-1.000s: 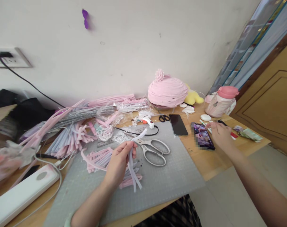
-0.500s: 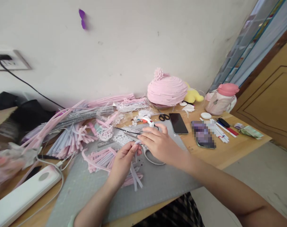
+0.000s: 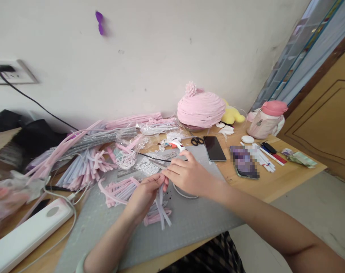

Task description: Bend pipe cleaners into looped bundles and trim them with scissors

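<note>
Over the grey cutting mat (image 3: 201,216), my left hand (image 3: 148,189) is closed on pale lilac pipe cleaners (image 3: 163,212), whose loose ends hang below the fingers. My right hand (image 3: 186,174) meets it at the fingertips, closed at the top of the same pipe cleaners; the exact pinch point is hidden. Beneath the right hand lie white-handled scissors (image 3: 185,195), partly covered. Left of the hands is a bundle of pink and lilac pipe cleaner pieces (image 3: 119,191). White beads (image 3: 146,165) are heaped just beyond the fingers.
A glue gun (image 3: 177,145) and black-handled scissors (image 3: 197,141) lie behind the hands. Further back stands a pink wrapped dome (image 3: 201,108). Two phones, one a dark phone (image 3: 214,148), and a pink-lidded bottle (image 3: 260,123) are to the right. A white power strip (image 3: 33,231) sits at left.
My hands have drawn together and the right one has come slightly down and left, its fingers closing in at the left fingertips. The pipe cleaners stay held.
</note>
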Available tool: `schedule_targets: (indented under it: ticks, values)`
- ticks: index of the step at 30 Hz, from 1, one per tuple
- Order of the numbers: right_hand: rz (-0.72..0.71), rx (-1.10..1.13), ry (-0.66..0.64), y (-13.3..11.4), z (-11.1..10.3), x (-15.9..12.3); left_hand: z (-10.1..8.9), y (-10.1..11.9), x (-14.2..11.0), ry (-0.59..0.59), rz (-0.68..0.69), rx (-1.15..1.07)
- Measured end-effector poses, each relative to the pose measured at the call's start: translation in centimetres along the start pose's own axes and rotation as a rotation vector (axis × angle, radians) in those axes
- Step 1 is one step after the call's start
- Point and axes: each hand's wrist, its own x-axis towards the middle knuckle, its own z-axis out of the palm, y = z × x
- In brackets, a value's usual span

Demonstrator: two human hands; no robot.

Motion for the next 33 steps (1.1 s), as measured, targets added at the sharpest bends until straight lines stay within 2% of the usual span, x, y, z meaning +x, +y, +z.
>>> schedule_targets:
  ticks: [3, 7, 9, 11, 14, 18, 21, 23, 26, 30, 33]
  values:
    - [-0.119, -0.073, -0.061, 0.2, -0.4, -0.3, -0.3, 0.2, -0.1, -0.106, -0.155, -0.155]
    - [-0.186, -0.118, -0.084, 0.3, -0.8, -0.3, -0.4, 0.5, -0.3, -0.179, -0.255, -0.272]
    - [-0.205, -0.089, -0.095, 0.4, -0.9, -0.2, -0.4, 0.8, -0.4, -0.187, -0.265, -0.241]
    - [-0.183, 0.002, -0.118, 0.5, -0.9, -0.1, -0.3, 1.2, -0.7, -0.172, -0.231, -0.115]
    - [-0.049, 0.25, -0.161, 0.5, -0.9, 0.1, 0.0, 2.0, -1.1, -0.114, -0.086, 0.207]
    - [0.284, 0.689, -0.173, 0.2, -0.6, 0.0, 0.3, 2.6, -1.8, 0.054, 0.286, 0.738]
    - [0.457, 0.908, -0.135, -0.1, -0.2, 0.1, 0.3, 2.4, -1.9, 0.183, 0.475, 0.953]
    - [0.467, 0.866, -0.019, -0.4, 0.1, 0.1, 0.2, 2.1, -1.8, 0.222, 0.467, 0.921]
    - [0.478, 0.668, 0.15, -0.8, 0.3, 0.3, 0.0, 1.6, -1.3, 0.238, 0.378, 0.743]
    - [0.6, 0.588, 0.171, -1.2, 0.6, 0.4, -0.4, 1.3, -0.7, 0.249, 0.27, 0.603]
    - [0.64, 0.594, 0.191, -1.5, 0.9, 0.2, -0.5, 1.4, -0.5, 0.229, 0.234, 0.553]
